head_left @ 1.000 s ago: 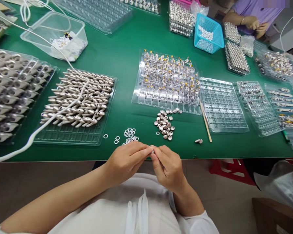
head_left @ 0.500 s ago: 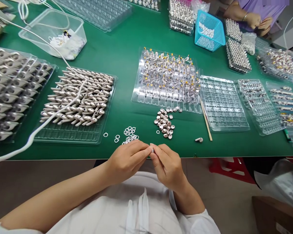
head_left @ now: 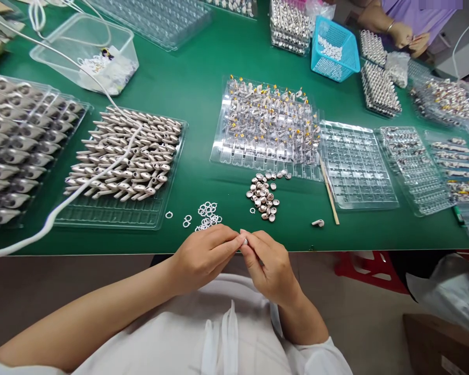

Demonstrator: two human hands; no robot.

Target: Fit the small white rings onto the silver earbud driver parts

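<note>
Bare left hand (head_left: 203, 258) and bare right hand (head_left: 272, 268) are pinching a small whitish rounded piece (head_left: 245, 241) at the green, smooth-topped table's (head_left: 375, 234) near edge.
Thumbs and fingertips are closing tightly around the piece, mostly hiding it; an uneven squeeze could be sending it floorward. A straying finger could be scattering the thin white flat rings (head_left: 208, 221) lying at ten o'clock or the domed metallic-beige caps (head_left: 262, 196) at one. Compared with half a second ago, the piece is showing whiter, less silvery; both hands are barely shifting.
</note>
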